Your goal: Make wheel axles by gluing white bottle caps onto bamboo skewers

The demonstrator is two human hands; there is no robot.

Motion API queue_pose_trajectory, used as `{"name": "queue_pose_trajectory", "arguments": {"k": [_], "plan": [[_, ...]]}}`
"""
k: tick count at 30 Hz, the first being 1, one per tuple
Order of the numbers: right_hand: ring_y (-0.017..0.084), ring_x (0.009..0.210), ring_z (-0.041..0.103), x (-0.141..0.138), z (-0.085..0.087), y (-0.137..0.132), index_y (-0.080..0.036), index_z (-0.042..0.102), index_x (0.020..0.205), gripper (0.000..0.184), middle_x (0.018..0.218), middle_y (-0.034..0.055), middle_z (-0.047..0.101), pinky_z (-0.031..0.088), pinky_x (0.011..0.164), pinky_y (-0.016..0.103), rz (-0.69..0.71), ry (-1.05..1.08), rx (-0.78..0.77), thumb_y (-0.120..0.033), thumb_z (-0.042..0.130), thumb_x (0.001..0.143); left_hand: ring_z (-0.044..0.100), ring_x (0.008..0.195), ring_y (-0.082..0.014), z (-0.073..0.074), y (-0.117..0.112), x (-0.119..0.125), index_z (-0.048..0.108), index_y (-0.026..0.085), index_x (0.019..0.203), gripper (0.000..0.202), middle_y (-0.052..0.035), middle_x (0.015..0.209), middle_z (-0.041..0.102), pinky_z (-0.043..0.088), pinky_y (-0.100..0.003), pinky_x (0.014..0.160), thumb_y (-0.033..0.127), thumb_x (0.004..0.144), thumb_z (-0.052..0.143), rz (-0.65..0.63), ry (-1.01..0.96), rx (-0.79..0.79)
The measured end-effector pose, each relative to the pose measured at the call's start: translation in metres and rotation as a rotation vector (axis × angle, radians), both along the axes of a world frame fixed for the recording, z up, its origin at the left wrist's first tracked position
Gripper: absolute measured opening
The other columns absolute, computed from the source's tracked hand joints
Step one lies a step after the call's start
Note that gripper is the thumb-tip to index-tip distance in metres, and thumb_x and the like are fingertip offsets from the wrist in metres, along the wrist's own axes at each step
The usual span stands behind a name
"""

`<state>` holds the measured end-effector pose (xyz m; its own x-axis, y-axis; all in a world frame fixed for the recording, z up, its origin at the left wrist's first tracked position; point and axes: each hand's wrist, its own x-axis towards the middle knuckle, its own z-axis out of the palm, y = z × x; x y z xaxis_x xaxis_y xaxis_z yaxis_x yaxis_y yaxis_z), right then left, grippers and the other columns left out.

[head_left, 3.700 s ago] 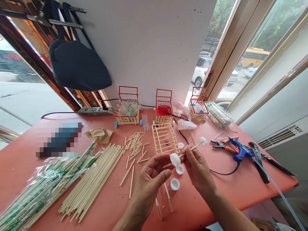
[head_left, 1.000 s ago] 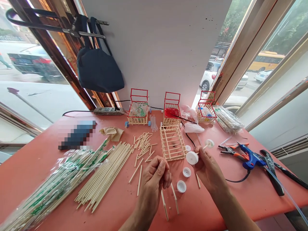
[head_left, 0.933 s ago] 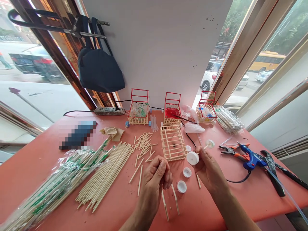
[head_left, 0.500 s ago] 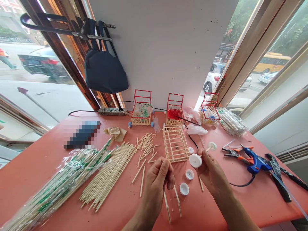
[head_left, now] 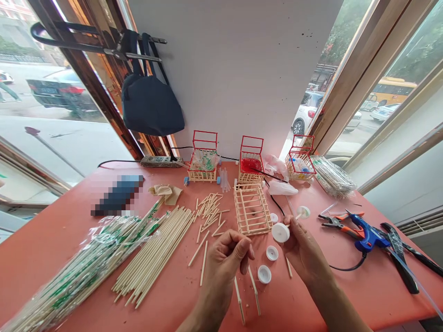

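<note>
My right hand [head_left: 302, 242] is closed on a short wooden stick with a white bottle cap [head_left: 280, 233] on its near end and another white cap [head_left: 303, 212] on its far end. To its left my left hand [head_left: 231, 256] is closed, thumb against curled fingers; whatever lies in the pinch, if anything, is too small or hidden to name. Two loose white caps [head_left: 264, 274] lie between the hands. Just beyond is a lattice frame of sticks [head_left: 253, 210]. Two thin sticks [head_left: 255, 290] rest beside my left hand, partly covered by it.
Long wooden sticks [head_left: 155, 253] and a plastic-wrapped bundle [head_left: 90, 263] lie left, short cut sticks [head_left: 208, 210] mid-table. Small stick carts with red handles [head_left: 202, 173] stand at the back. A blue glue gun [head_left: 372, 235], pliers [head_left: 334, 221] and a black cable lie right.
My left hand has turned slightly, its thumb shifting right and a little lower. My right hand keeps its hold on the stick with caps, almost unmoved.
</note>
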<state>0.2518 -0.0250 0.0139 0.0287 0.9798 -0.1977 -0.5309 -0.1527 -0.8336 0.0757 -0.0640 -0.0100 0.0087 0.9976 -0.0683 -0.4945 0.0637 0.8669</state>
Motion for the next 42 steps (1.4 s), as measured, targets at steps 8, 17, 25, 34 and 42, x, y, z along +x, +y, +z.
{"name": "queue_pose_trajectory", "arguments": {"k": [8, 17, 25, 34, 42], "plan": [[0.010, 0.062, 0.048, 0.001, -0.002, 0.001, -0.021, 0.072, 0.072, 0.039, 0.072, -0.0030, 0.058, 0.046, 0.055, 0.019, 0.015, 0.026, -0.015, -0.048, 0.097, 0.062, 0.044, 0.047, -0.0071, 0.002, -0.001, -0.001, 0.059, 0.017, 0.073, 0.046, 0.0037, 0.058, 0.054, 0.033, -0.021, 0.047, 0.058, 0.089, 0.071, 0.013, -0.034, -0.047], [0.011, 0.066, 0.051, 0.005, -0.005, 0.002, -0.020, 0.073, 0.073, 0.040, 0.075, -0.0025, 0.061, 0.048, 0.059, 0.021, 0.007, 0.031, -0.037, -0.045, 0.100, 0.057, 0.033, 0.045, -0.0076, 0.004, 0.001, -0.002, 0.043, 0.021, 0.060, 0.057, 0.0063, 0.050, 0.042, 0.029, -0.022, 0.046, 0.064, 0.092, 0.064, 0.072, -0.061, -0.037], [0.011, 0.063, 0.049, 0.005, -0.004, 0.001, -0.021, 0.069, 0.073, 0.038, 0.072, -0.0040, 0.058, 0.045, 0.056, 0.020, 0.014, 0.034, -0.057, -0.047, 0.097, 0.064, 0.045, 0.053, -0.0079, 0.012, 0.006, -0.004, 0.053, 0.020, 0.076, 0.040, 0.0039, 0.070, 0.052, 0.038, -0.022, 0.053, 0.054, 0.095, 0.065, 0.166, -0.051, -0.017], [0.012, 0.064, 0.050, 0.010, -0.008, 0.002, -0.022, 0.071, 0.078, 0.036, 0.080, -0.0024, 0.062, 0.046, 0.057, 0.022, -0.004, 0.055, -0.081, -0.047, 0.095, 0.066, 0.050, 0.057, -0.0089, 0.002, 0.008, -0.008, 0.061, 0.018, 0.081, 0.033, 0.0025, 0.070, 0.058, 0.041, -0.021, 0.057, 0.046, 0.090, 0.074, 0.131, 0.105, 0.043], [0.013, 0.067, 0.052, 0.009, -0.004, 0.001, -0.023, 0.073, 0.075, 0.035, 0.074, -0.0024, 0.061, 0.049, 0.060, 0.023, -0.019, 0.054, -0.027, -0.047, 0.096, 0.065, 0.046, 0.052, -0.0098, 0.005, 0.006, -0.004, 0.056, 0.018, 0.071, 0.044, 0.0023, 0.063, 0.054, 0.037, -0.023, 0.053, 0.054, 0.096, 0.062, 0.097, 0.091, 0.043]]}}
